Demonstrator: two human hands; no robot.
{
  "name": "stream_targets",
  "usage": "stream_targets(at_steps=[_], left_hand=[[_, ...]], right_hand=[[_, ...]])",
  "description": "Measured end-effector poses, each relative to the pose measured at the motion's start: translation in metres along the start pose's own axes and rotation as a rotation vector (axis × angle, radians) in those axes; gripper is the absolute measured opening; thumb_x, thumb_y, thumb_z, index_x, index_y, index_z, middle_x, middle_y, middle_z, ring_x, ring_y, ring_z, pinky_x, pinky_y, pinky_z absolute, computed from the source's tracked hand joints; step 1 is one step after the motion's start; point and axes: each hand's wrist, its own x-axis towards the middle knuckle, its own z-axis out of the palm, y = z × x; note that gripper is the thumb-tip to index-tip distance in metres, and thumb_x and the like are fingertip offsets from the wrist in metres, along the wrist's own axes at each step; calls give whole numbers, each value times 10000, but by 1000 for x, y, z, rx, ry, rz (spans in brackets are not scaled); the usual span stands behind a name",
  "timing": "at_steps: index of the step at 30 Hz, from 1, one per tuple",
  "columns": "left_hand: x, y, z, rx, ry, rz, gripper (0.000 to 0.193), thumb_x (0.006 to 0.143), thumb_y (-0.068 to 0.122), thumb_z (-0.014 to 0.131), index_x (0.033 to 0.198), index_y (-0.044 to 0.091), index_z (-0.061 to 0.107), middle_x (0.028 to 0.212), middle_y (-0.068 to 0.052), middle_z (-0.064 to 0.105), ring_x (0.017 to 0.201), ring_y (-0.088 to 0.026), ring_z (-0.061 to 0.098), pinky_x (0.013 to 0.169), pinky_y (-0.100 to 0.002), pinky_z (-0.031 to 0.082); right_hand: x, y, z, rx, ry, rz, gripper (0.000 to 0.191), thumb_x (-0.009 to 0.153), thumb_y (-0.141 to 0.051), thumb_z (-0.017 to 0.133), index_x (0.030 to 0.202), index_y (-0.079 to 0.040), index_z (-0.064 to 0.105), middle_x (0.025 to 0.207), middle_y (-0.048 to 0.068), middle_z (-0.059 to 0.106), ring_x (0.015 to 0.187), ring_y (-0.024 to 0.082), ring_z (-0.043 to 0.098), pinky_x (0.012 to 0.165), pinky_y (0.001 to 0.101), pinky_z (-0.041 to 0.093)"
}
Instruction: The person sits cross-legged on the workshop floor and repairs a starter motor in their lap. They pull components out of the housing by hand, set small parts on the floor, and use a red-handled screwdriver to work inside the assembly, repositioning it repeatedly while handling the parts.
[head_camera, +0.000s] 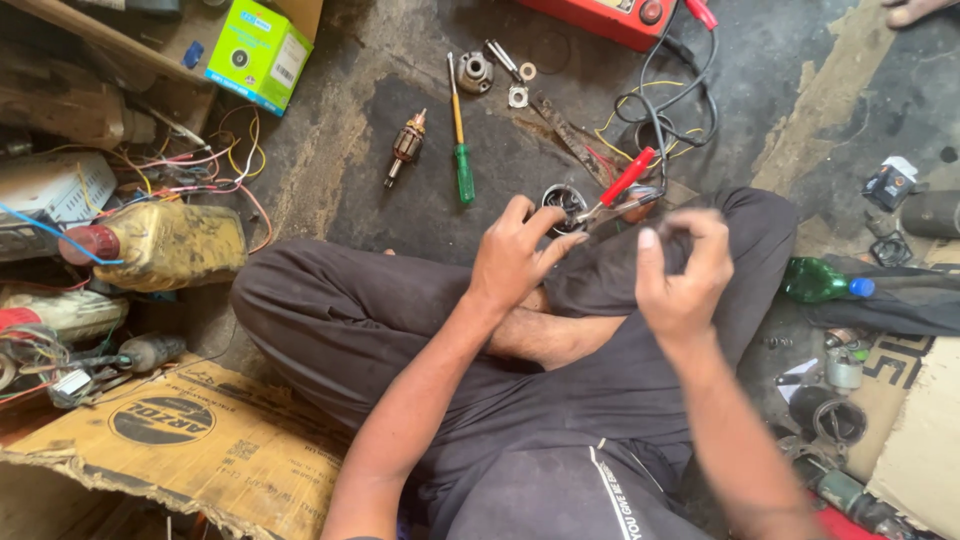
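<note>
I sit cross-legged on a dirty floor. My left hand (515, 255) reaches forward past my knee, its fingertips gripping a small round metal housing (566, 201). A red-handled clip (622, 184) with metal jaws lies against that housing, and black and yellow wires (668, 110) run up from it. My right hand (682, 268) hovers just right of the clip, blurred, its fingers pinched together. What they pinch is too blurred to make out.
A green-handled screwdriver (461, 150), a motor armature (405, 148) and small metal parts (476, 72) lie ahead. A red device (600, 15) sits at the top. A yellow bottle (165, 245), green box (258, 50) and cardboard (180, 440) are left. A green bottle (815, 280) lies right.
</note>
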Motion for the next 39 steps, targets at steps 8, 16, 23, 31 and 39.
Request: stream_targets(at_steps=[8,16,23,31,39], left_hand=[[-41,34,37,-117,-84,-92,398,902,229,769,1247,87,630,1037,-186,592,864,-389,648,730,-460,538],[-92,41,48,-226,-80,-291,827,833,288,827,1480,39,376,1151,-179,592,1016,-361,662,894,-447,553],[-73,1,49,-307,-316,-153,1012,744,240,884,1536,-6,305,1373,-313,565,1271,-455,589,1051,-473,485],[-84,7,52,-180,-389,-145,831,807,205,802,1508,-9,409,1437,-266,588,1197,-448,621,996,-486,509],[-81,11,51,-76,-382,-159,578,800,337,829,1231,13,619,1140,-191,706,1076,-386,662,940,-495,522]], right_hand=[[-38,60,46,869,-149,808,317,988,-132,639,1292,-46,608,1088,29,646,935,116,593,773,264,498],[-1,96,15,581,-949,499,302,847,-51,712,1142,-10,663,1054,34,688,999,114,639,913,289,528],[6,94,9,638,-1153,409,480,840,-9,684,1302,-13,555,1169,49,651,1140,143,608,1005,310,489],[-7,59,8,216,-1032,425,724,808,-20,635,1489,-93,400,1114,133,720,1151,258,680,1009,330,487],[15,75,-21,138,-882,-2,524,797,7,643,1319,-11,601,1050,157,701,956,332,683,854,424,534]])
